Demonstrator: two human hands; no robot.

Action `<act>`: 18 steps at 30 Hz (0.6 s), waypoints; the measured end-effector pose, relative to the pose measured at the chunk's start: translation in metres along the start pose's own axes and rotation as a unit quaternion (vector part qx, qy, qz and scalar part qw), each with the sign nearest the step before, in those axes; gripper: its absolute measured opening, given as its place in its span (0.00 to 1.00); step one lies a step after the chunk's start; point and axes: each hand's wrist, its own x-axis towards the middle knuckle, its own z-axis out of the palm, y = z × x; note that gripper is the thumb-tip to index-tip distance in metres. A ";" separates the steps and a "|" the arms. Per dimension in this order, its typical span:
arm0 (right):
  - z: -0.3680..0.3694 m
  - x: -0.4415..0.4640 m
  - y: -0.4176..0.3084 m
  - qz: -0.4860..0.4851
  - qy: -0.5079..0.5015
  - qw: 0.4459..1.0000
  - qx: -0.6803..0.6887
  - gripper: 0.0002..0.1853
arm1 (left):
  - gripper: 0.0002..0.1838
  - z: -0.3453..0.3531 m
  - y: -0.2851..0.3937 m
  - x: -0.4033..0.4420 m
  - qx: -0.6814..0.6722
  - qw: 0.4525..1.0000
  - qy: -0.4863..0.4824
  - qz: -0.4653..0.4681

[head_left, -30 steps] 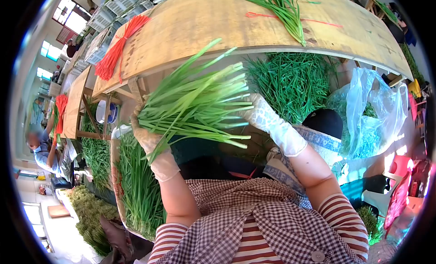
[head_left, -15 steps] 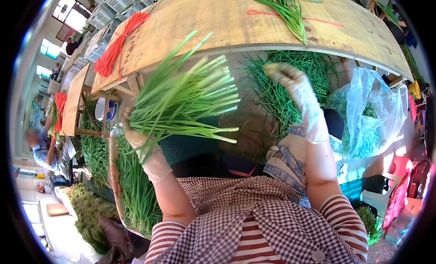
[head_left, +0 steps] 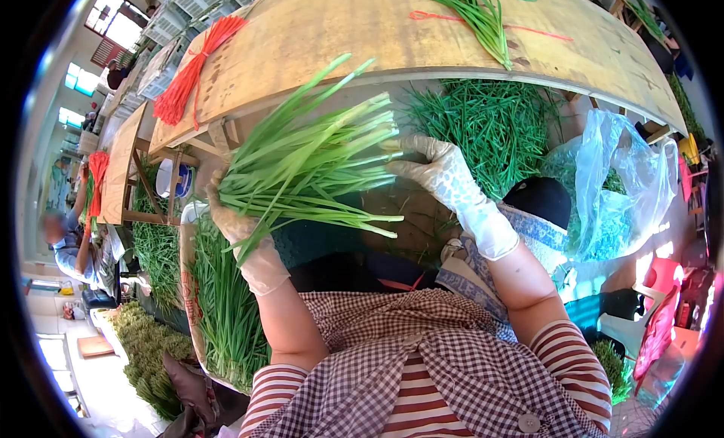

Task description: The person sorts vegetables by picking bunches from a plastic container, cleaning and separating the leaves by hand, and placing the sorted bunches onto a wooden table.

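Note:
My left hand [head_left: 235, 215], in a thin whitish glove, is closed round the leafy side of a loose bunch of chives [head_left: 302, 163]. The bunch fans out in front of me, its pale cut ends pointing right. At those ends my right hand [head_left: 434, 166], gloved as well, has its thumb and fingers closed about a few stalk tips. Below my left hand, more long chives [head_left: 230, 310] lie in a pale-edged container to my left.
A wooden table [head_left: 332, 38] spans the front, with red ties [head_left: 197, 75] and another green bunch [head_left: 483, 19] on it. Loose greens [head_left: 490, 129] are heaped beneath. A clear plastic bag [head_left: 622, 174] stands right. Another person [head_left: 75, 246] is at far left.
My right hand has come down and left from above the heap of greens to the bunch's cut ends. The bunch has shifted slightly in my left hand.

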 end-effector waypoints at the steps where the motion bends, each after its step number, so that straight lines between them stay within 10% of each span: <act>1: 0.000 -0.003 -0.009 0.002 0.007 1.000 -0.008 0.14 | 0.18 -0.004 -0.001 0.002 0.010 1.000 -0.002 0.000; 6: 0.004 -0.004 0.000 -0.165 0.032 0.984 -0.055 0.12 | 0.17 0.007 -0.009 -0.003 0.044 0.998 0.049 0.002; 11: -0.012 0.002 -0.002 0.002 0.117 0.965 0.236 0.09 | 0.18 -0.036 -0.017 0.030 -0.066 0.996 0.026 -0.058; 13: -0.037 0.022 0.008 -0.087 0.225 0.938 0.250 0.08 | 0.18 -0.024 -0.011 0.022 -0.036 0.997 0.045 -0.050; 16: -0.058 0.024 -0.005 -0.001 0.075 0.995 -0.058 0.10 | 0.18 -0.026 -0.010 0.018 0.002 0.999 -0.023 -0.049; 18: -0.045 0.018 -0.010 0.026 -0.018 0.999 -0.034 0.13 | 0.20 -0.042 -0.009 0.028 -0.072 0.988 -0.101 -0.089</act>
